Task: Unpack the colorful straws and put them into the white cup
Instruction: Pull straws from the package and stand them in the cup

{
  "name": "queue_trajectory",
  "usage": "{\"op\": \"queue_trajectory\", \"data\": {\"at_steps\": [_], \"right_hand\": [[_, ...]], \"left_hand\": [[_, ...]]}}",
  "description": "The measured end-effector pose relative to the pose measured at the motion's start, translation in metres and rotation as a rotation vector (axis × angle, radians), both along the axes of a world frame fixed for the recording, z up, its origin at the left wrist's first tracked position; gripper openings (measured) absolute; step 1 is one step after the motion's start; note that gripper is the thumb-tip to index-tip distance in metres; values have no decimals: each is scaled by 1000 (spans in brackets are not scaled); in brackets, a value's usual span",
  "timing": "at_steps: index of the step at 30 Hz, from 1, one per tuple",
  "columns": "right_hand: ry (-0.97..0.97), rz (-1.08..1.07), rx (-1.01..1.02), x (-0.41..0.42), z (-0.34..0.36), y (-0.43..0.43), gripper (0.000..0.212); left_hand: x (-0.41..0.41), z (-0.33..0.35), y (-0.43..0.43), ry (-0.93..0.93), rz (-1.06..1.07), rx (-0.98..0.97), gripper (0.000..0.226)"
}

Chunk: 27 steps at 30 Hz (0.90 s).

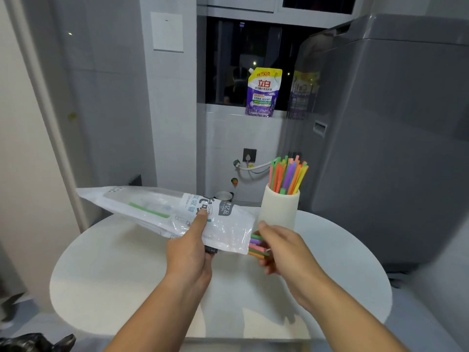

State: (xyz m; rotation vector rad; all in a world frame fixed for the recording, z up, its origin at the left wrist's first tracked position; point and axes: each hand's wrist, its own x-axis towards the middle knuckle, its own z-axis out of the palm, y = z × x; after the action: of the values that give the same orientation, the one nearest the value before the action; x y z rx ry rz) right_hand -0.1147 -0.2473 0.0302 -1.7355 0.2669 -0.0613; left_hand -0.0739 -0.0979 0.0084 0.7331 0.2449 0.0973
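Gripping the bag (157, 212) was your left hand (187, 250) | right hand (284, 247) pinched the straws (255, 243) | a quick pull could have spilled them or tipped the white cup (279, 209).

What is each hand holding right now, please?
Left hand: grips the straw bag.
Right hand: grips the straws sticking out of it.

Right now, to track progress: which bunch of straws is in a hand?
The bunch poking sideways from the bag, gripped by the right hand; the others stand upright in the cup.
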Motion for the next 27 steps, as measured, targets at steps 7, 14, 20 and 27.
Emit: {"op": "queue_trajectory", "data": {"at_steps": [7, 14, 20, 27], "right_hand": [[-39, 83, 140, -2, -9, -6, 13], [-98, 46, 43, -3, -7, -19, 8], [-179, -19, -44, -3, 0, -33, 8], [-174, 48, -63, -3, -7, -33, 8]], "left_hand": [[0, -2, 2, 13, 8, 2, 22], [0, -1, 3, 20, 4, 6, 24], [-1, -2, 5, 42, 17, -4, 35], [-1, -3, 2, 61, 6, 2, 35]]}}
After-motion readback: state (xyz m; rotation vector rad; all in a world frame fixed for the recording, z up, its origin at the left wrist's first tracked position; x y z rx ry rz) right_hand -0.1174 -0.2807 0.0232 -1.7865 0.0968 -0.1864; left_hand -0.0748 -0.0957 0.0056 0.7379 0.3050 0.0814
